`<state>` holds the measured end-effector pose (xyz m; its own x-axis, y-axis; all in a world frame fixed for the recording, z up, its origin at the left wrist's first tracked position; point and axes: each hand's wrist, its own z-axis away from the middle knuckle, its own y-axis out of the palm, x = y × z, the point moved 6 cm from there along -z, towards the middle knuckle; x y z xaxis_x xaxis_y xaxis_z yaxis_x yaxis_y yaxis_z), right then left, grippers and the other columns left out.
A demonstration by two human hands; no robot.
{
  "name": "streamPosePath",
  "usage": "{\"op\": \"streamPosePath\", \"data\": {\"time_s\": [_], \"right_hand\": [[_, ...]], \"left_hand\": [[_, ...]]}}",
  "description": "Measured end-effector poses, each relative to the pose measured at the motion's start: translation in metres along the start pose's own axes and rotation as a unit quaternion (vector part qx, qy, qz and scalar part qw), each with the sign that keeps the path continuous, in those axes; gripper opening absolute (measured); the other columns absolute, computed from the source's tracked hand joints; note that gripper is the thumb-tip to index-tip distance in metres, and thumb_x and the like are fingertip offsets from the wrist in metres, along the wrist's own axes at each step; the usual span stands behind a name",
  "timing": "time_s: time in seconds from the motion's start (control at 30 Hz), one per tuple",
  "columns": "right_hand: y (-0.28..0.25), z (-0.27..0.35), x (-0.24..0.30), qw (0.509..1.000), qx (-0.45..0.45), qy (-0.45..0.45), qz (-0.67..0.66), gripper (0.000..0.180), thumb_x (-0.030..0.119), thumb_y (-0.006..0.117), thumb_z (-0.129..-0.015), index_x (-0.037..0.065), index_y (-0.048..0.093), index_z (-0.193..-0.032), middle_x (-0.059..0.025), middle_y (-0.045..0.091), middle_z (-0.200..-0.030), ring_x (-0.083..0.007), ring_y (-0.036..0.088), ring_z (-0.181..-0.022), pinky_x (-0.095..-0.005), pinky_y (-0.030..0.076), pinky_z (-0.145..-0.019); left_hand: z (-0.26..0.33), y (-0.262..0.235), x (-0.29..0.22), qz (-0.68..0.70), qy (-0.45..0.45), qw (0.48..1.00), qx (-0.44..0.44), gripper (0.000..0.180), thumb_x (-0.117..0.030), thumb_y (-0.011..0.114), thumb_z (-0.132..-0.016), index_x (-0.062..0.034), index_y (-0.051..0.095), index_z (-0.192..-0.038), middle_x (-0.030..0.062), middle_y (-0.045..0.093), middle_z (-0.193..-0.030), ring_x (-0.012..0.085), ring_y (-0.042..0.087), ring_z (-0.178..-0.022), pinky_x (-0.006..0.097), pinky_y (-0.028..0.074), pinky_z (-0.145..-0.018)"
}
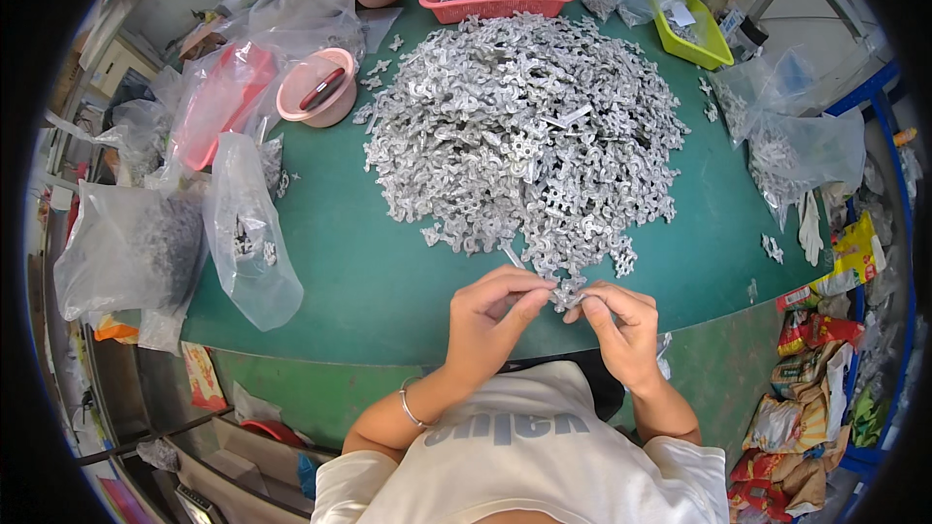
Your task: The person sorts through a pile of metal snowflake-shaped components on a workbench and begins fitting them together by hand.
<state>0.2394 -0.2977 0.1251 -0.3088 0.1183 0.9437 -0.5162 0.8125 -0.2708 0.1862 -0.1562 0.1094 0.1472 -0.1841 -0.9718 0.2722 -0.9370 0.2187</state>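
Because the metal piece (565,295) is small, a light fingertip grip should serve best: at the near edge of the pile (529,126), the left hand (493,318) and right hand (624,332) each pinch one side of it. Keeping it low over the tabletop (330,277), a little nearer the body than the pile, would likely prevent snagging on loose pieces
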Motion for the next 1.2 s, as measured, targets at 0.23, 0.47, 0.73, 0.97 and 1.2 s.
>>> {"op": "streamPosePath", "data": {"time_s": [0.23, 0.47, 0.73, 0.97, 1.2], "right_hand": [[0.011, 0.010, -0.008, 0.971, -0.033, 0.142, -0.191, 0.032, 0.015, 0.044, -0.092, -0.005, 0.060, -0.074, -0.0079, 0.060, -0.064, -0.0113, 0.054, -0.055, -0.0235, 0.043, -0.051], [0.014, 0.016, -0.002, 0.966, -0.048, 0.136, -0.213, 0.034, 0.017, 0.043, -0.093, -0.005, 0.060, -0.074, -0.0090, 0.060, -0.064, -0.0114, 0.055, -0.054, -0.0229, 0.042, -0.048], [0.021, 0.018, 0.001, 0.948, -0.017, 0.155, -0.278, 0.030, 0.015, 0.045, -0.092, -0.005, 0.061, -0.078, -0.0088, 0.060, -0.066, -0.0110, 0.054, -0.054, -0.0231, 0.041, -0.046], [0.018, 0.014, 0.051, 0.953, -0.082, -0.214, 0.197, 0.018, -0.002, 0.064, -0.071, -0.006, 0.062, -0.088, -0.0122, 0.058, -0.070, -0.0192, 0.055, -0.054, -0.0286, 0.044, -0.048], [0.020, 0.021, 0.065, 0.934, -0.065, -0.273, 0.219, 0.034, -0.010, 0.066, -0.060, -0.007, 0.061, -0.094, -0.0146, 0.059, -0.075, -0.0261, 0.059, -0.061, -0.0314, 0.048, -0.054]], "left_hand": [[0.007, 0.000, 0.015, 0.167, -0.179, 0.969, 0.035, 0.015, -0.007, 0.056, -0.085, 0.0053, 0.060, -0.093, 0.0068, 0.059, -0.078, 0.0104, 0.054, -0.066, 0.023, 0.044, -0.060], [0.009, 0.002, 0.005, 0.175, -0.116, 0.976, 0.060, 0.018, -0.002, 0.058, -0.082, 0.0053, 0.058, -0.098, 0.0085, 0.058, -0.086, 0.0118, 0.055, -0.073, 0.024, 0.045, -0.064], [0.016, 0.002, 0.001, 0.174, -0.115, 0.975, 0.075, 0.020, 0.003, 0.056, -0.081, 0.0052, 0.059, -0.100, 0.0089, 0.056, -0.090, 0.0131, 0.055, -0.078, 0.024, 0.047, -0.068], [0.019, -0.004, -0.012, 0.092, -0.091, 0.989, 0.069, 0.022, 0.001, 0.052, -0.083, 0.0062, 0.058, -0.104, 0.0104, 0.058, -0.090, 0.0137, 0.056, -0.076, 0.024, 0.047, -0.067], [0.022, -0.003, -0.012, 0.183, -0.103, 0.975, 0.070, 0.024, 0.005, 0.054, -0.081, 0.0090, 0.056, -0.105, 0.0131, 0.057, -0.093, 0.0169, 0.057, -0.081, 0.027, 0.047, -0.073]]}}
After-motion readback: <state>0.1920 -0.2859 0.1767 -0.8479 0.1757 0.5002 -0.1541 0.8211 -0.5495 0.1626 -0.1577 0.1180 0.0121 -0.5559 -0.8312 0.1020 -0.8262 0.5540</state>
